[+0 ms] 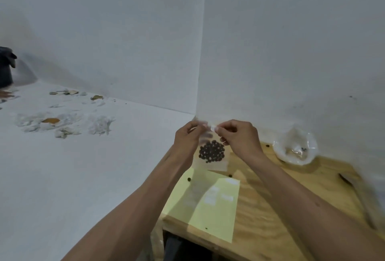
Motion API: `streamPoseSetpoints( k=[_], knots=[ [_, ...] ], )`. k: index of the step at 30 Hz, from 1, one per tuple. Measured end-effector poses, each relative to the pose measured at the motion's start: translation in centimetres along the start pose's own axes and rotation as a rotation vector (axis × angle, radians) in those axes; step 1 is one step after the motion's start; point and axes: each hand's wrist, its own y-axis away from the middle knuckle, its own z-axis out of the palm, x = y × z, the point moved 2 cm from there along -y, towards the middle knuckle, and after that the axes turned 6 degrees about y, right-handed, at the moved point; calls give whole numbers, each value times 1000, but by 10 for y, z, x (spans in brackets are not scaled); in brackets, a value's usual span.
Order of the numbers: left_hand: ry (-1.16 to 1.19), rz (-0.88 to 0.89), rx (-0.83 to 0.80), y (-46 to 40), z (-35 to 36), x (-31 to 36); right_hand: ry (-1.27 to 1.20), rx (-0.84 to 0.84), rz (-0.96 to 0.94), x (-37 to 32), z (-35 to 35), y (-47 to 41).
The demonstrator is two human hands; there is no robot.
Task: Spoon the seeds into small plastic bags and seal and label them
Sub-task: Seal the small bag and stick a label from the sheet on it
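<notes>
Both hands work above the far-left corner of the wooden table [270, 219]: the left hand [187, 135] and the right hand [239, 135] each pinch the top edge of a small clear plastic bag [210, 163], which hangs upright between them with a cluster of dark seeds [212, 151] inside. Below it a yellow sheet [208, 215] bearing white labels [227, 197] lies near the table's left edge, a few loose seeds [189, 179] beside it. A crumpled clear bag [295, 148] sits against the wall at the table's far edge, well apart from the hands, with bare wood between.
</notes>
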Motion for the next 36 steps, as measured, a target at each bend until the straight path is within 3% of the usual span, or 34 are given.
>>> streamPoseSetpoints(
  k=[14, 19, 25, 29, 36],
  knots=[
    [-125, -12, 5, -4, 27, -11, -2, 49, 13, 18, -18, -4],
    [-86, -40, 15, -3, 30, -15, 58, 142, 115, 28, -23, -3],
    [-38, -132, -58, -4, 32, -14, -371, -88, 260, 40, -26, -6],
    [-72, -76, -43, -2, 42, -14, -341, -19, 219, 43, -28, -10],
    [-122, -46, 29, -5, 53, -19, -223, -60, 180, 47, -34, -8]
  ],
)
